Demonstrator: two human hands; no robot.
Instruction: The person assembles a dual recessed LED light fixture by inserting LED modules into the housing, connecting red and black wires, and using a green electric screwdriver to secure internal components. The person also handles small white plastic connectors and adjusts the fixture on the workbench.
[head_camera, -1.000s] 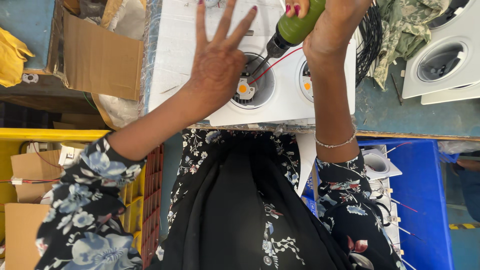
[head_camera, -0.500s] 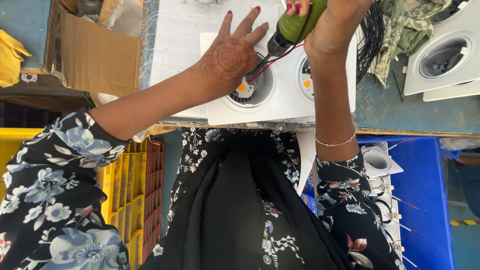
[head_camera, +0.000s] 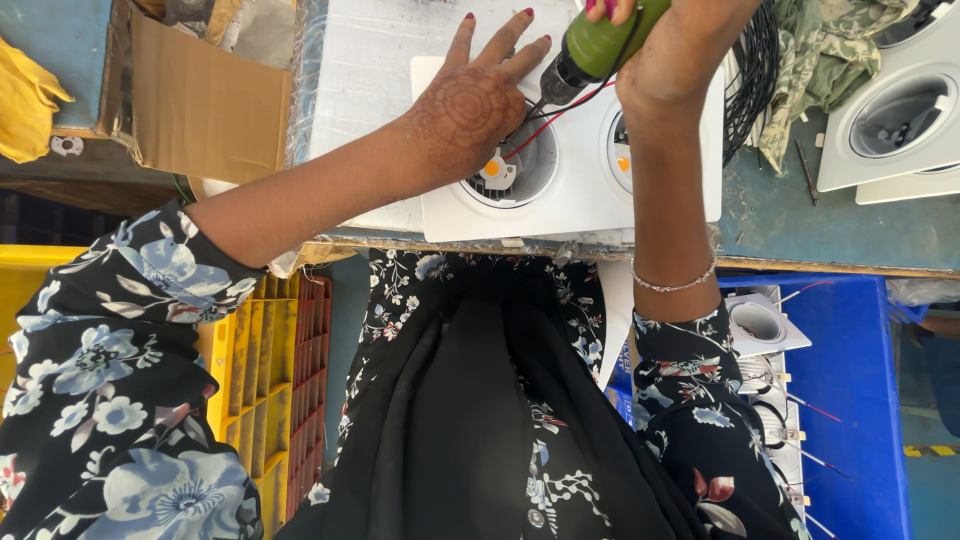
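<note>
Cardboard box (head_camera: 200, 100), blue bin (head_camera: 850, 400), yellow crate (head_camera: 255, 350)

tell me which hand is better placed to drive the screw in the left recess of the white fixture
Right. The right hand already grips the green screwdriver, its tip angled into that recess. The left hand lies flat on the white fixture, steadying it.

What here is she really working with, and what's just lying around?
In use:
- left hand resting on the white twin light fitting
- right hand holding the green power screwdriver
- red and black wires

Lying about:
- cardboard box
- camouflage cloth
- spare white fittings
- blue bin
- yellow tray
</note>
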